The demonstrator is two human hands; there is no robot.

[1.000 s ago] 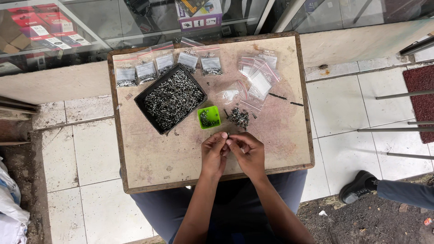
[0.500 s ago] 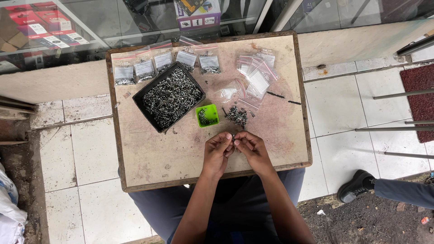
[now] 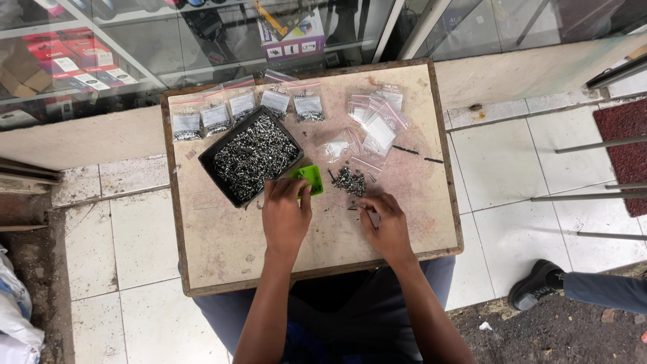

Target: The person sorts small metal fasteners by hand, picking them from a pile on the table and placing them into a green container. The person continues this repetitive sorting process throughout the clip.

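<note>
meanwhile left hand (image 3: 286, 219) fingers loosely touch the green tool (image 3: 309, 179); right hand (image 3: 385, 226) fingers pinch a small bag (image 3: 373, 217).

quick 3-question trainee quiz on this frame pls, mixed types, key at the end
1. True or false: the black tray of small metal screws lies on the board, on the left hand's side.
2. What do the left hand's fingers touch? A) a red cup B) the small green container C) a hammer
3. Fill in: the right hand rests just below a loose ___ of screws.

Key
1. True
2. B
3. pile
</note>
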